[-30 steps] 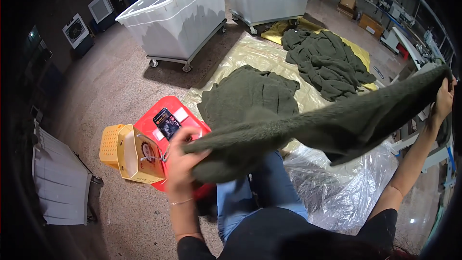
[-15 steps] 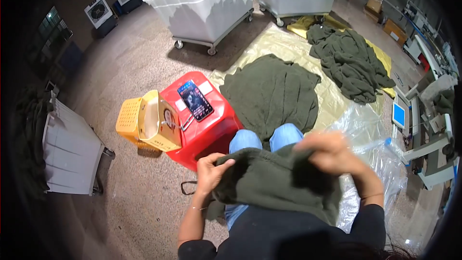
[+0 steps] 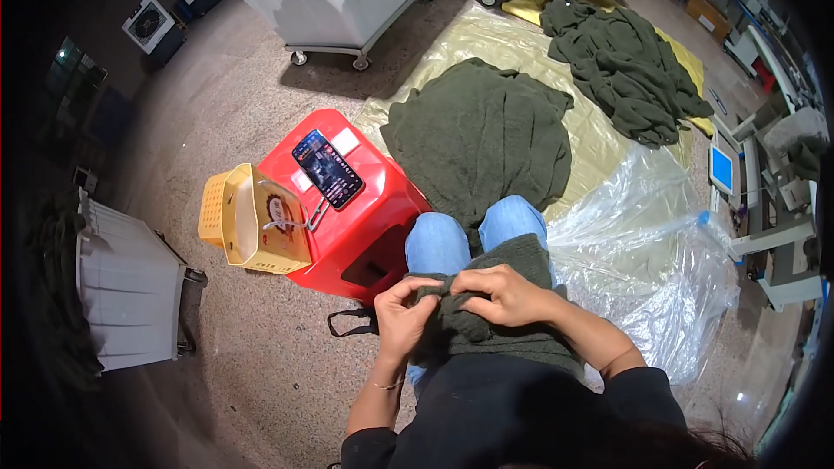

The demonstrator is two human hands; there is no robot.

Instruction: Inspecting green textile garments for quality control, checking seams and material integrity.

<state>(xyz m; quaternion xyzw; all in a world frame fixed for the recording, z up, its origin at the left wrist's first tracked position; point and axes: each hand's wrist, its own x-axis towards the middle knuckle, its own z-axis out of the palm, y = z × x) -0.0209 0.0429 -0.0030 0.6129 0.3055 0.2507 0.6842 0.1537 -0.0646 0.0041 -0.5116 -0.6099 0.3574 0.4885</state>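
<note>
Cloth (image 3: 521, 340) lies across the lap (image 3: 437, 243); smartphone (image 3: 327, 169) on the stool (image 3: 387, 195) to its left; basket (image 3: 282, 243) by the stool's left edge; cloth heap (image 3: 482, 135) along the ground sheet's (image 3: 604, 161) left edge.

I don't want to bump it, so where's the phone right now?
In the head view, the phone lies left of centre on the red stool, up and right of the yellow open-topped container, beyond the left hand.
</note>
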